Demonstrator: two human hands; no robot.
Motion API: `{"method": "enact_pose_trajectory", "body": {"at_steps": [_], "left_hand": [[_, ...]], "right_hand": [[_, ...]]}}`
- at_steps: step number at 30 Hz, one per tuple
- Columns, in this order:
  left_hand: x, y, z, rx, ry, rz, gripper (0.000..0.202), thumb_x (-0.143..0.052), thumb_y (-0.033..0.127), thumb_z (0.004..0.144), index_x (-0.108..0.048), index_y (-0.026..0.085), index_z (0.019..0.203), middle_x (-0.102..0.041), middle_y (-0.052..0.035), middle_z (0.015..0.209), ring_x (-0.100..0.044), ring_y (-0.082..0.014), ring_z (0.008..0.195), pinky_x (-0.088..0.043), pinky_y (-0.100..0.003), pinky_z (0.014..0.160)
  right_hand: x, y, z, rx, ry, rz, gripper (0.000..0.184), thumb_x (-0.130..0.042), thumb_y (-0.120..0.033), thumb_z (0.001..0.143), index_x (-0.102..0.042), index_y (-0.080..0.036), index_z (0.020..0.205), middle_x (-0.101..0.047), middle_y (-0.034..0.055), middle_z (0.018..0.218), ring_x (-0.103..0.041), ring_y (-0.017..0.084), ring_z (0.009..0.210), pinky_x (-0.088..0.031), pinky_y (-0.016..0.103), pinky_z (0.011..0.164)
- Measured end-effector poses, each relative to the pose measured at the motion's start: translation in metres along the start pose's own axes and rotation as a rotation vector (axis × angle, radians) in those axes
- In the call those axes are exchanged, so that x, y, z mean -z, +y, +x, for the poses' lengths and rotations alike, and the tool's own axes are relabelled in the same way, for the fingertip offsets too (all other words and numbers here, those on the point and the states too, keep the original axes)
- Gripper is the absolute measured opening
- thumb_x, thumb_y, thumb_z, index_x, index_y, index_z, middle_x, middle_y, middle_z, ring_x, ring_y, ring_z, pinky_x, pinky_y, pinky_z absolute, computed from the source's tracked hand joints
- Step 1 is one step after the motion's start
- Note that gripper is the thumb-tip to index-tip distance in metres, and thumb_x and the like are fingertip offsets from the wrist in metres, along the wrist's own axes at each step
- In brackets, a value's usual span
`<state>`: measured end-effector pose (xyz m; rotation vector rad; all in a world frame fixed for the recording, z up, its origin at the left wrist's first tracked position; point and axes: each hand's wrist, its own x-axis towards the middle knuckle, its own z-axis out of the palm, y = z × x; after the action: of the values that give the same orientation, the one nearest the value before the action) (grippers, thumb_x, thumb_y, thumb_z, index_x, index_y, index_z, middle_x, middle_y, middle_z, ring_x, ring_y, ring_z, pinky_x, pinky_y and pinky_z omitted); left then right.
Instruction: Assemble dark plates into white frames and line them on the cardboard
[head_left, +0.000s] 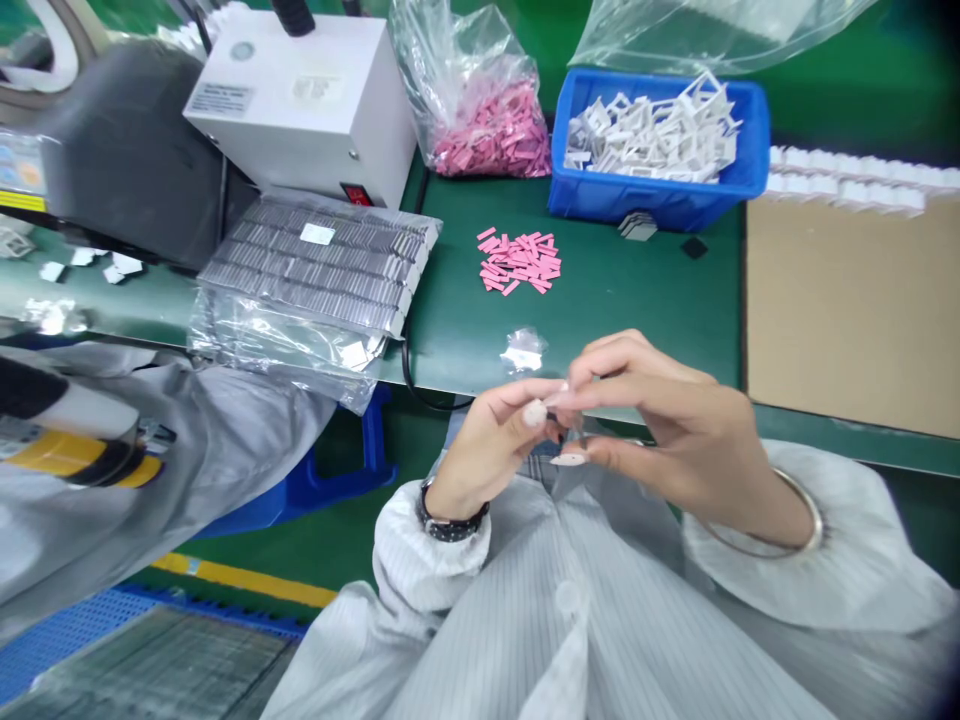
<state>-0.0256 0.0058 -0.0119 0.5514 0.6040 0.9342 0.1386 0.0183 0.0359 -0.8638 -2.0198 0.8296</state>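
Note:
My left hand (491,445) and my right hand (664,425) meet just below the front edge of the green workbench (600,300). Their fingertips pinch a small thin dark piece (559,422), mostly hidden by the fingers, so its exact form is unclear. A scrap of clear plastic film (523,350) lies on the bench just beyond my fingers. Farther back sits a loose heap of pink strips (519,262). A watch circles my left wrist, and a thin bangle circles my right.
A blue bin of white frames (656,130) and a bag of pink pieces (480,125) stand at the back. Left of them are a white box unit (300,100) and a bagged stack of grey strips (315,270). A cardboard sheet (847,310) lies right. A co-worker's grey sleeve (172,470) intrudes left.

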Motion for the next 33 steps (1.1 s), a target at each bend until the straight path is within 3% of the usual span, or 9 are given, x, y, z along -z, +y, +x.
{"method": "enact_pose_trajectory", "body": {"at_steps": [5,9,12,17,19,22,29,33], "left_hand": [[0.002,-0.004,0.003,0.066,-0.146,-0.032,0.046,-0.072,0.057,0.067,-0.067,0.013,0.078,-0.044,0.0026,0.061,-0.038,-0.0063,0.052,-0.033,-0.02,0.048],[0.001,-0.01,0.006,0.116,-0.268,-0.073,0.05,-0.07,0.061,0.066,-0.065,0.015,0.081,-0.041,0.0033,0.061,-0.029,-0.0045,0.047,-0.023,-0.019,0.039],[-0.002,-0.013,0.006,0.123,-0.261,-0.111,0.048,-0.072,0.061,0.064,-0.064,0.015,0.076,-0.041,0.0033,0.061,-0.03,-0.0045,0.047,-0.023,-0.017,0.037],[-0.011,-0.002,-0.002,0.086,-0.183,-0.211,0.043,-0.072,0.057,0.067,-0.067,0.016,0.079,-0.033,0.0053,0.059,-0.022,-0.0031,0.047,-0.019,-0.014,0.036],[-0.014,0.006,-0.006,0.082,-0.141,-0.269,0.039,-0.073,0.053,0.068,-0.069,0.017,0.083,-0.029,0.0065,0.057,-0.018,-0.003,0.047,-0.017,-0.013,0.036],[-0.018,0.011,-0.01,0.093,-0.079,-0.306,0.037,-0.076,0.052,0.066,-0.07,0.018,0.081,-0.026,0.008,0.055,-0.015,-0.0021,0.045,-0.016,-0.013,0.036],[-0.019,0.006,-0.01,0.093,-0.126,-0.361,0.033,-0.078,0.047,0.066,-0.071,0.017,0.079,-0.053,0.0053,0.06,-0.017,0.0021,0.04,-0.013,-0.015,0.037],[-0.019,0.006,-0.012,0.096,-0.151,-0.374,0.032,-0.077,0.046,0.067,-0.071,0.017,0.08,-0.054,0.0056,0.058,-0.016,0.0019,0.039,-0.013,-0.015,0.037]], "right_hand": [[-0.008,0.004,-0.004,-0.152,0.09,0.415,0.032,-0.079,-0.017,0.07,-0.069,-0.029,0.098,-0.067,0.0018,0.092,-0.058,0.021,0.1,-0.049,0.04,0.09],[-0.018,0.003,-0.006,-0.233,0.14,0.512,0.032,-0.082,-0.014,0.065,-0.07,-0.029,0.091,-0.07,0.0005,0.088,-0.059,0.022,0.106,-0.046,0.044,0.098],[-0.022,0.004,-0.007,-0.234,0.147,0.529,0.029,-0.081,-0.015,0.066,-0.069,-0.028,0.09,-0.07,0.0011,0.091,-0.059,0.022,0.107,-0.046,0.045,0.098],[-0.017,0.0,-0.011,-0.237,0.159,0.497,0.051,-0.082,-0.028,0.066,-0.061,-0.028,0.113,-0.056,0.0082,0.12,-0.055,0.024,0.109,-0.051,0.041,0.086],[-0.014,-0.005,-0.012,-0.278,0.202,0.54,0.041,-0.078,-0.032,0.071,-0.06,-0.027,0.107,-0.057,0.0069,0.107,-0.058,0.019,0.088,-0.053,0.036,0.073],[-0.012,-0.013,-0.011,-0.404,0.175,0.688,0.016,-0.07,-0.025,0.079,-0.055,-0.024,0.085,-0.054,0.0002,0.081,-0.051,0.01,0.062,-0.049,0.026,0.054],[-0.013,-0.016,-0.005,-0.558,0.098,0.985,0.028,-0.069,-0.012,0.077,-0.044,-0.018,0.067,-0.049,-0.0046,0.069,-0.046,0.005,0.059,-0.039,0.015,0.048],[-0.013,-0.015,-0.003,-0.598,0.079,1.049,0.029,-0.068,-0.012,0.079,-0.042,-0.017,0.066,-0.048,-0.005,0.069,-0.044,0.004,0.056,-0.036,0.016,0.048]]}}
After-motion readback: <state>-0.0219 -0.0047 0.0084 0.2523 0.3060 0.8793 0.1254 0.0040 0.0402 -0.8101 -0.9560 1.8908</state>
